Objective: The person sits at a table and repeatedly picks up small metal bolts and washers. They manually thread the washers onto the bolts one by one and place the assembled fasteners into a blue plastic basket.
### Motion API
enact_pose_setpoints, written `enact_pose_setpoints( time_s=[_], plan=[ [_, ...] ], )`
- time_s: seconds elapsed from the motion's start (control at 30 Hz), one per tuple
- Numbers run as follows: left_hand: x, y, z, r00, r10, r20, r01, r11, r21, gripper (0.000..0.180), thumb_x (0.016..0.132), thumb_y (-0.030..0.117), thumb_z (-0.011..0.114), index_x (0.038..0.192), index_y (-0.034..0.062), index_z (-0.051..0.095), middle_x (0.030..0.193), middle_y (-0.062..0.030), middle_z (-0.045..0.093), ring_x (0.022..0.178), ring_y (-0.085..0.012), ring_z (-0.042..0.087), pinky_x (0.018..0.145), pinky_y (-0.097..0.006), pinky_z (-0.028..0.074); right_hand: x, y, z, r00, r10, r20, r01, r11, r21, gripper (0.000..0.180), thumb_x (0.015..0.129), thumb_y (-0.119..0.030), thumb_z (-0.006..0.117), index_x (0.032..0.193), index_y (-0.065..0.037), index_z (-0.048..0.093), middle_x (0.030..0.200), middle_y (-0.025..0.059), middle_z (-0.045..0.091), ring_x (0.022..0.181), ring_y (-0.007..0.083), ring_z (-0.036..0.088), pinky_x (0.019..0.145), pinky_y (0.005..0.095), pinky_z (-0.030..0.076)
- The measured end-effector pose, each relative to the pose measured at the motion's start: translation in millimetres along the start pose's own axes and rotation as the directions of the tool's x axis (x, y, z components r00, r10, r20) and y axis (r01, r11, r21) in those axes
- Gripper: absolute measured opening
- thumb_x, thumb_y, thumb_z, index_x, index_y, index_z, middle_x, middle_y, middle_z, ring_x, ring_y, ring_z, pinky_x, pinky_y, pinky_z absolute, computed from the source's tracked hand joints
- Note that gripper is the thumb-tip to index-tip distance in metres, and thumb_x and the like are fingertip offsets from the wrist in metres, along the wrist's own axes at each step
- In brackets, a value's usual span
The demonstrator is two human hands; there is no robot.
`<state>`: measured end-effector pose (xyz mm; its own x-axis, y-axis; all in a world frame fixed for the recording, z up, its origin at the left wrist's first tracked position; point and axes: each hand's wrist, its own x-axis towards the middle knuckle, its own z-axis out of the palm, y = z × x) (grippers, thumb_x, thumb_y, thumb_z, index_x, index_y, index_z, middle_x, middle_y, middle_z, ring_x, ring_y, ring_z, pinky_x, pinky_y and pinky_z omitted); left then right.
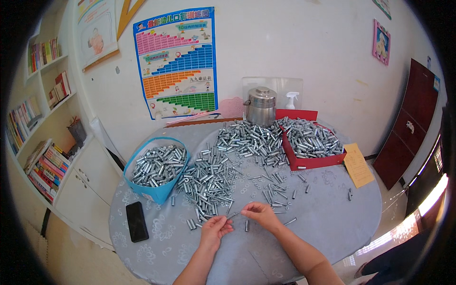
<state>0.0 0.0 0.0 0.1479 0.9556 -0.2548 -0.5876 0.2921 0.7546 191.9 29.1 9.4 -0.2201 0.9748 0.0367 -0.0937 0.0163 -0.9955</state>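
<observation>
Near the table's front, my left hand (216, 232) pinches one end of a thin metal bolt (232, 215) between thumb and fingertips. The fingers of my right hand (260, 216) close on the bolt's other end, perhaps with a small nut or washer too small to make out. A short silver metal sleeve (247, 225) stands just below my right hand. Beside my left hand, several more sleeves (191, 224) sit at the edge of a large heap of metal sleeves and bolts (206, 185). A loose bolt (290, 221) lies right of my right hand.
A blue container (156, 193) full of metal sleeves stands left, a filled red box (317, 162) at the back right. A steel pot (261, 108) and a white spray bottle (291, 100) stand behind. A black phone (137, 222) and a yellow envelope (358, 166) lie near the table's sides.
</observation>
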Motion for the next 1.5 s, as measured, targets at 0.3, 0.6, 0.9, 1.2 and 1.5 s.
enact_pose_setpoints(
  time_s=[0.3, 0.6, 0.9, 1.2, 1.5],
  plan=[
    [-2.5, -4.7, 9.4, 0.998, -0.062, 0.021, 0.061, 0.997, 0.037, 0.014, 0.082, 0.01, 0.057, 0.09, -0.0006, 0.055, 0.081, -0.0132, 0.061, 0.064, -0.0157, 0.059, 0.06, -0.029, 0.053, -8.8, -15.0, -1.2, 0.997, 0.07, -0.021, -0.07, 0.997, -0.03, 0.017, 0.079, -0.015, 0.063, 0.089, -0.002, 0.063, 0.082, -0.0026, 0.06, 0.075, 0.0039, 0.052, 0.068, 0.0184, 0.041],
    [1.1, -8.3, 1.5, 0.99, -0.108, 0.088, 0.108, 0.994, 0.004, 0.015, 0.082, 0.01, 0.056, 0.092, -0.0019, 0.055, 0.083, -0.0146, 0.061, 0.065, -0.0168, 0.06, 0.062, -0.031, 0.054, -5.4, -3.4, -1.4, 0.999, 0.02, -0.025, -0.023, 0.992, -0.126, 0.022, 0.082, -0.022, 0.059, 0.09, -0.003, 0.065, 0.083, 0.0018, 0.062, 0.078, 0.0081, 0.053, 0.071, 0.0226, 0.042],
    [0.6, -5.4, 0.1, 0.996, -0.086, 0.038, 0.089, 0.989, -0.116, 0.013, 0.083, 0.01, 0.055, 0.091, -0.0003, 0.055, 0.084, -0.0141, 0.061, 0.066, -0.0159, 0.06, 0.064, -0.031, 0.053, -2.6, -11.6, -34.7, 0.935, -0.308, -0.178, 0.108, 0.723, -0.682, 0.016, 0.075, -0.018, 0.063, 0.084, -0.005, 0.065, 0.078, 0.0043, 0.06, 0.072, 0.0157, 0.055, 0.067, 0.0275, 0.042],
    [-1.0, -1.7, 1.9, 0.996, -0.061, 0.062, 0.07, 0.983, -0.17, 0.012, 0.083, 0.01, 0.054, 0.091, 0.0004, 0.055, 0.083, -0.0134, 0.061, 0.066, -0.0155, 0.06, 0.063, -0.03, 0.053, -4.7, -11.9, -34.4, 0.918, -0.372, 0.14, 0.274, 0.337, -0.901, 0.016, 0.067, -0.018, 0.066, 0.081, -0.011, 0.065, 0.079, 0.0058, 0.059, 0.08, 0.0257, 0.054, 0.071, 0.0353, 0.042],
    [2.4, -5.6, -1.0, 0.995, -0.07, 0.073, 0.081, 0.983, -0.166, 0.012, 0.084, 0.011, 0.054, 0.09, 0.0015, 0.055, 0.082, -0.0128, 0.062, 0.065, -0.0148, 0.06, 0.062, -0.03, 0.053, -6.0, -21.8, -14.1, 0.958, -0.286, -0.027, 0.217, 0.781, -0.586, 0.021, 0.073, -0.017, 0.066, 0.091, -0.006, 0.063, 0.087, 0.0081, 0.062, 0.083, 0.0214, 0.056, 0.073, 0.0306, 0.044]
  ],
)
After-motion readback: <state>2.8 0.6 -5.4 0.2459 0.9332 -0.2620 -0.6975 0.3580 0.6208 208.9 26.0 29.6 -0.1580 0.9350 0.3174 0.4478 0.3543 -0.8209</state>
